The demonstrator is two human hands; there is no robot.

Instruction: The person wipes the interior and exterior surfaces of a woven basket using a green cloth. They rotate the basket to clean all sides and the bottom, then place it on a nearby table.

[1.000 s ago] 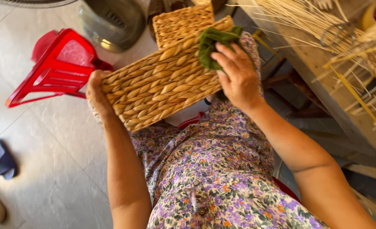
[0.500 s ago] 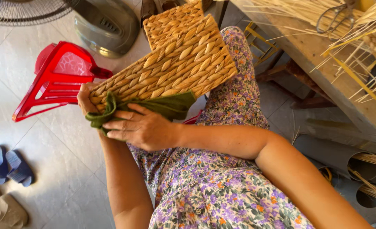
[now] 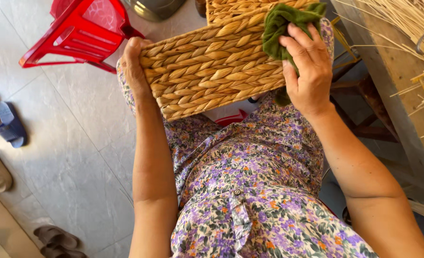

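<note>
A woven straw basket [image 3: 207,71] rests tilted across my lap, its braided side facing up. My left hand [image 3: 134,67] grips the basket's left end. My right hand [image 3: 306,67] presses a dark green cloth [image 3: 281,24] against the basket's upper right part. A tail of the cloth hangs below my right palm. A second woven piece [image 3: 231,7] shows just behind the basket at the top edge. My floral dress fills the lower middle of the view.
A red plastic chair [image 3: 83,31] stands on the grey tiled floor at upper left. Blue slippers [image 3: 1,122] and other sandals [image 3: 54,236] lie at the left. A wooden bench with loose straw stalks [image 3: 407,33] runs along the right.
My right hand has swept the green cloth from the basket's lower left end back up to its right end. The left hand has kept its grip on the left end.
</note>
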